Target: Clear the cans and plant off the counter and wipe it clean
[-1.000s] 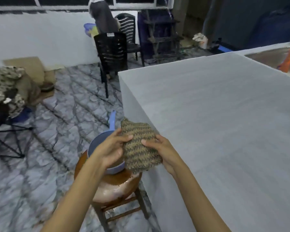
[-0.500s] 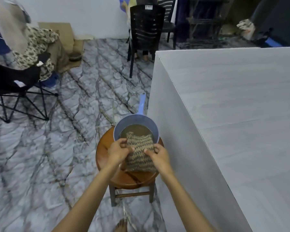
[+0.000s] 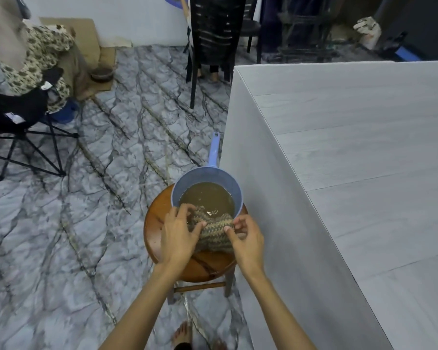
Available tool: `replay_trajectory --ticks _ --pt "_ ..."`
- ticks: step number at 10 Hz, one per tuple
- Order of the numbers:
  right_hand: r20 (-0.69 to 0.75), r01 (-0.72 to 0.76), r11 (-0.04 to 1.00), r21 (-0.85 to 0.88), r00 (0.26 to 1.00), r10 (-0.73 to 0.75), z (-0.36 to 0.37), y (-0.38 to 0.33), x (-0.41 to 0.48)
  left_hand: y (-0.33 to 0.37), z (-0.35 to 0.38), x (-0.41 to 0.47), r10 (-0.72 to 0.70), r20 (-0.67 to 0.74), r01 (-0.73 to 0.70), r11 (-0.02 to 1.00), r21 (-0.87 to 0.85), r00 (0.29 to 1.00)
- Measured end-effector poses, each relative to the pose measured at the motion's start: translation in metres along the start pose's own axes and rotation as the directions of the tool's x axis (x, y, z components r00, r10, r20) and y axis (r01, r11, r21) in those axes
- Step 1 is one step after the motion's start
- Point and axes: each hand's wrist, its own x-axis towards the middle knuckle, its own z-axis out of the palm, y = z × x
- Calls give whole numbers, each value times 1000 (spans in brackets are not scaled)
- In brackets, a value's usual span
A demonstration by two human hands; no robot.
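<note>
Left grip (image 3: pixel 180 233) and right grip (image 3: pixel 248 238) each pinch the knitted cloth (image 3: pixel 214 231) over the blue dipper (image 3: pixel 183 184) of murky water. Best to wring hard above the dipper, since a dripping cloth would likely streak the bench (image 3: pixel 364 173).

The left hand (image 3: pixel 178 238) hides the cloth (image 3: pixel 216 232) along its left edge.

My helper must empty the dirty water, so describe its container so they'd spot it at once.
Start at the grey counter; a round wooden stool stands beside its side wall. On it, with a knitted cloth at its rim, sits a blue dipper with a long handle, the only vessel there, holding murky brown water.
</note>
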Motion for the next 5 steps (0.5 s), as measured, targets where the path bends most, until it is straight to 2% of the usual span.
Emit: replay_trajectory --ticks 1,3,4,5 --pt "1 62 996 -61 998 -62 4 1 1 -5 0 -9 120 -21 -117 987 112 993" --pt "55 89 994 -65 995 -85 4 6 4 -22 -4 -20 194 37 -197 966 165 980" --pt "56 127 992 2 990 -127 -2 10 -3 -23 -9 -26 226 43 -229 966 119 973" --pt "13 74 997 22 997 -74 -16 32 -22 -44 -9 -51 153 -36 -154 988 -20 988"
